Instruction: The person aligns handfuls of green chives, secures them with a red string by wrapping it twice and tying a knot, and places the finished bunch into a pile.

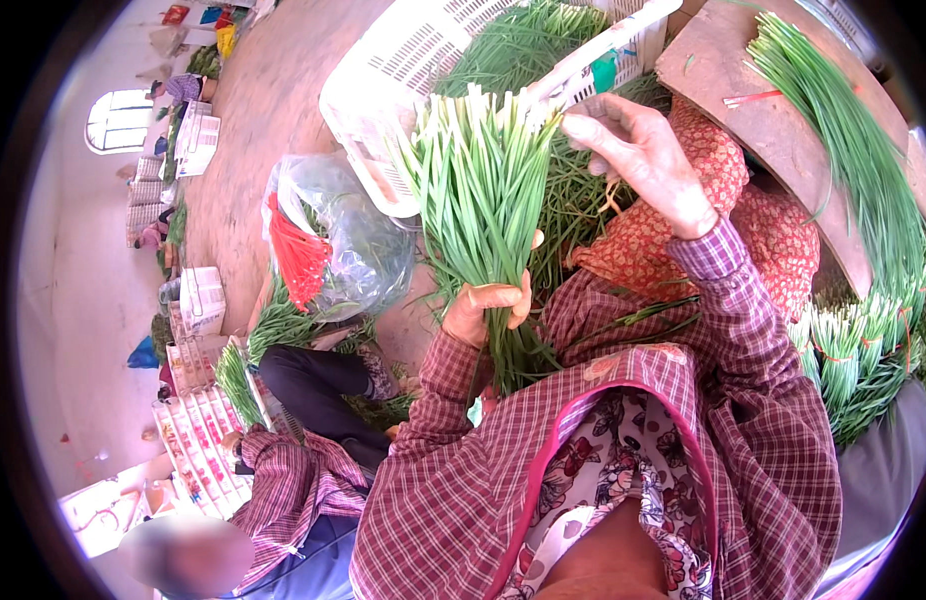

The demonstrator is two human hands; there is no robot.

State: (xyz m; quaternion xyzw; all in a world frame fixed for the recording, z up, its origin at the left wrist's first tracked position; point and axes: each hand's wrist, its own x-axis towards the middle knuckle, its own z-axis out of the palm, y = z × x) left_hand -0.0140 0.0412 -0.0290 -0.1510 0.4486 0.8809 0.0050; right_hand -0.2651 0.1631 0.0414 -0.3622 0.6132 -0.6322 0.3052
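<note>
My left hand is wrapped round a thick bunch of green chives, holding it upright in front of my chest. The pale cut ends fan out at the top, and the leaf ends hang below the fist toward my lap. My right hand is at the upper right edge of the bunch, thumb and fingertips drawn together beside the pale ends. Whether a stem is pinched there is too small to tell. Loose chives lie just behind the bunch, next to a red patterned cloth over my knees.
Ahead stands a white plastic crate with greens inside. Left of the bunch is a clear plastic bag with red ties. A board at right carries long chives; tied bunches stand below. A co-worker sits at left.
</note>
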